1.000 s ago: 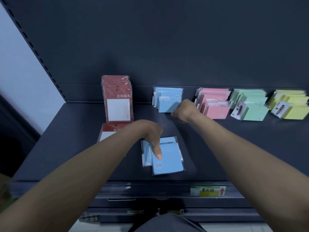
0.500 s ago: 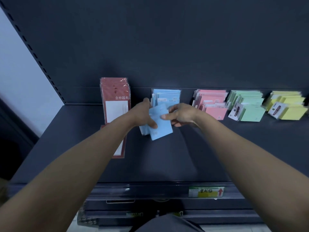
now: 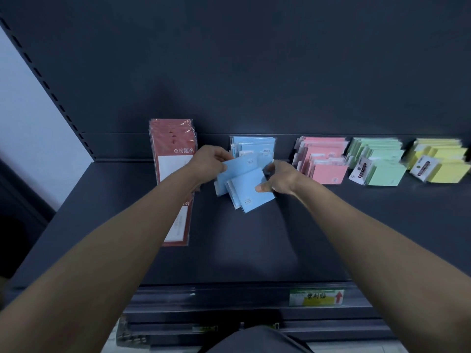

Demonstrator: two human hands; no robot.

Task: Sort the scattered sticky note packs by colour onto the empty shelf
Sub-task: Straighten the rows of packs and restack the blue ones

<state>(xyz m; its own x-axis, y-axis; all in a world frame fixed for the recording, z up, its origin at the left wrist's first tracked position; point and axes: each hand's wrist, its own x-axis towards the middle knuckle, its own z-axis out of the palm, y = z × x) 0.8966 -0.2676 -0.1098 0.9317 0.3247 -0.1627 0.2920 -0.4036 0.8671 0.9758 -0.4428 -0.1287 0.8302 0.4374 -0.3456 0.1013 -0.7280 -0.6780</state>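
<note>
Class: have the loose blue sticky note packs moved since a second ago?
Yes: the loose blue sticky note packs moved rearward along the dark shelf, up to the rear blue stack.

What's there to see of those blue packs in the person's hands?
The held blue packs are a few light blue sticky note pads in glossy clear wrap with a small printed label. They are fanned out and tilted, in front of the blue stack at the shelf back. The left hand grips their upper left edge, the right hand their right side.
</note>
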